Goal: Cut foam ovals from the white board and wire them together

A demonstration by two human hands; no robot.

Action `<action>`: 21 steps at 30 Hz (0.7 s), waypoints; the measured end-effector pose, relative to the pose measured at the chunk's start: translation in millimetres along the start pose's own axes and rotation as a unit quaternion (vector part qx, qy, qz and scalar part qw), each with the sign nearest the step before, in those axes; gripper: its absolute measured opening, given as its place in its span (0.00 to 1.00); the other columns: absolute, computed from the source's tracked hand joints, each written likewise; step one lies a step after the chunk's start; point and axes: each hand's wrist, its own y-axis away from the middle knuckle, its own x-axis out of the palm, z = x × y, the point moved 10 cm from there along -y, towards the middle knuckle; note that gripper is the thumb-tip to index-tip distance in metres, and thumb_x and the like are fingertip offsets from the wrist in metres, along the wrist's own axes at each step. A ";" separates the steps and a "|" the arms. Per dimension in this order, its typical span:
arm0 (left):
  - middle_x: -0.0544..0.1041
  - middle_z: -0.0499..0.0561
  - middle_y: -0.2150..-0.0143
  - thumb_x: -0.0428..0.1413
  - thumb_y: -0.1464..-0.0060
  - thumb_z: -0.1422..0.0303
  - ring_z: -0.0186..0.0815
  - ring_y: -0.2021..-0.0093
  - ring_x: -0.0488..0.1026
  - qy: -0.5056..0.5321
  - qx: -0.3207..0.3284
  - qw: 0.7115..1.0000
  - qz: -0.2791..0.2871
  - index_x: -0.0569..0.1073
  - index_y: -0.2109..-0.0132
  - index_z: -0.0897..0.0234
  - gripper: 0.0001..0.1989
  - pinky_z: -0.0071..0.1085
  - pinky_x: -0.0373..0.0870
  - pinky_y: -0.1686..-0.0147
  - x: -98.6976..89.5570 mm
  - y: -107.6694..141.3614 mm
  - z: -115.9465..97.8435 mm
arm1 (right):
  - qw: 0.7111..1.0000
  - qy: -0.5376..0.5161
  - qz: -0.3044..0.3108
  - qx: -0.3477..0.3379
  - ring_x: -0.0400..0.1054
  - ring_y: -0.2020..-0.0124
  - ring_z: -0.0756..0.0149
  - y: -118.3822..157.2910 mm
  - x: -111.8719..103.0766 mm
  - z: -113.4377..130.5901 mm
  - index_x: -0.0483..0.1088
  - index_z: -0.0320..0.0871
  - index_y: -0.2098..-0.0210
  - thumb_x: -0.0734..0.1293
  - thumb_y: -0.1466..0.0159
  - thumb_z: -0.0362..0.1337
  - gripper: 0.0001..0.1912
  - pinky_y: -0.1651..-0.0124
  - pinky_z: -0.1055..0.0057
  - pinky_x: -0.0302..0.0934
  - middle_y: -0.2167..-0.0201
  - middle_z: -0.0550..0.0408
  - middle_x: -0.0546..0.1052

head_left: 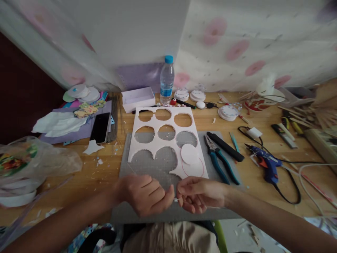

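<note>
Low over the front of the grey cutting mat [168,216], my left hand [149,195] and my right hand [200,194] nearly meet. The left one is curled with its thumb toward the right hand. My right fingers are bent inward around something small and pale, too small to make out, between the two hands. Just beyond them lies a white foam sheet [155,138] with several round holes cut through it. A white disc [189,154] rests on its right part, beside a pink drawn circle.
Teal-handled pliers [221,163], a black cutter [225,146] and a blue glue gun [268,161] lie to the right. A phone [100,127] and plastic bag [50,160] are at left. Behind the sheet stand a water bottle [167,80] and white box [138,99].
</note>
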 end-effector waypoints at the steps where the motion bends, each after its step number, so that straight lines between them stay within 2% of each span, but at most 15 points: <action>1: 0.61 0.44 0.78 0.60 0.46 0.65 0.26 0.80 0.60 -0.003 -0.002 1.000 -0.005 0.78 0.62 0.64 0.08 0.29 0.48 0.84 -0.1 1.2 -1.1 | 1.000 -0.013 0.010 -0.004 0.62 0.84 0.79 -1.8 2.2 -2.2 0.74 0.36 0.67 0.71 0.40 0.45 0.15 0.85 0.85 0.50 0.81 0.58 0.73; 7: 0.61 0.43 0.78 0.60 0.47 0.66 0.26 0.81 0.59 0.004 -0.019 0.999 -0.047 0.78 0.65 0.63 0.05 0.29 0.46 0.84 -3.8 2.6 -4.1 | 0.993 -0.083 0.081 0.000 0.56 0.86 0.80 -6.7 15.4 -17.6 0.71 0.35 0.66 0.73 0.42 0.40 0.14 0.86 0.84 0.46 0.82 0.61 0.70; 11: 0.63 0.44 0.79 0.59 0.46 0.70 0.26 0.81 0.61 0.021 -0.025 0.999 -0.032 0.78 0.65 0.61 0.03 0.28 0.50 0.85 -1.5 -2.1 -6.1 | 0.986 -0.088 0.138 0.022 0.56 0.86 0.79 -6.1 24.6 -26.1 0.70 0.36 0.64 0.73 0.42 0.41 0.15 0.88 0.84 0.45 0.82 0.63 0.68; 17: 0.61 0.43 0.81 0.58 0.46 0.71 0.27 0.82 0.61 0.043 -0.048 0.997 -0.036 0.77 0.68 0.59 0.05 0.28 0.49 0.86 -3.4 -8.0 -4.2 | 0.969 -0.078 0.224 0.076 0.57 0.86 0.77 -5.6 44.0 -38.9 0.65 0.40 0.70 0.75 0.45 0.42 0.16 0.88 0.83 0.51 0.84 0.66 0.64; 19: 0.59 0.42 0.81 0.58 0.45 0.70 0.27 0.83 0.59 0.058 -0.053 0.997 -0.022 0.76 0.68 0.60 0.04 0.29 0.47 0.86 -1.4 -9.5 -3.2 | 0.973 -0.066 0.213 0.062 0.57 0.87 0.78 -7.2 42.4 -36.9 0.65 0.40 0.71 0.75 0.45 0.41 0.16 0.89 0.84 0.51 0.84 0.66 0.65; 21: 0.59 0.42 0.81 0.57 0.45 0.70 0.27 0.84 0.58 0.074 -0.061 0.995 -0.003 0.75 0.67 0.63 0.03 0.30 0.46 0.86 1.5 -10.5 -2.3 | 0.985 -0.045 0.163 0.034 0.55 0.88 0.79 -9.1 32.9 -30.9 0.65 0.40 0.72 0.76 0.46 0.40 0.16 0.90 0.84 0.49 0.85 0.66 0.67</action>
